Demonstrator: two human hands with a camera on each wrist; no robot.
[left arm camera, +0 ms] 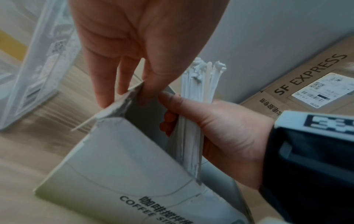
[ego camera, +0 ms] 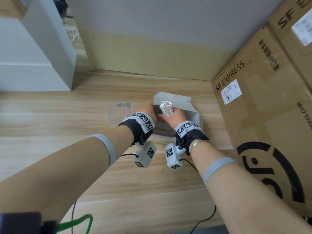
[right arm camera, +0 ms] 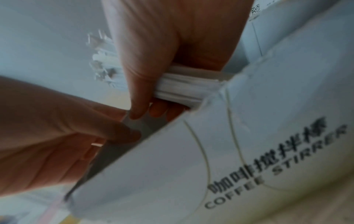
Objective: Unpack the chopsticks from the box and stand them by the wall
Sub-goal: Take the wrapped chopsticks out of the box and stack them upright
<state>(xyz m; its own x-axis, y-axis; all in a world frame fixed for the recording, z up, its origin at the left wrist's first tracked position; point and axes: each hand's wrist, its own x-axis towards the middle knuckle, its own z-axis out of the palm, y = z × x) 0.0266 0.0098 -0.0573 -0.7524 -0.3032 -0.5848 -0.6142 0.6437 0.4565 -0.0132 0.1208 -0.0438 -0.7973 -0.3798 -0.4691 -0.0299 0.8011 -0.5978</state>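
One box (left arm camera: 122,159) (torn open): R hand (ego camera: 175,115) grips chopsticks (left arm camera: 197,84) bundle, L hand (ego camera: 148,110) pinches flap.

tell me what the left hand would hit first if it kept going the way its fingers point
Probably the white box: the left hand already pinches its torn top flap, fingers pointing into the opening. Past that, likely the box's inner wall; depth is unclear.

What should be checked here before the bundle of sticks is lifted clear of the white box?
1. Right hand grips the bundle of sticks: ok.
2. Left hand pinches the torn edge of the white box, steadying it: ok.
3. Bundle partly out of the box mouth: ok.
4. Sticks left behind inside: cannot tell.
5. Floor by the wall free for standing them: ok.
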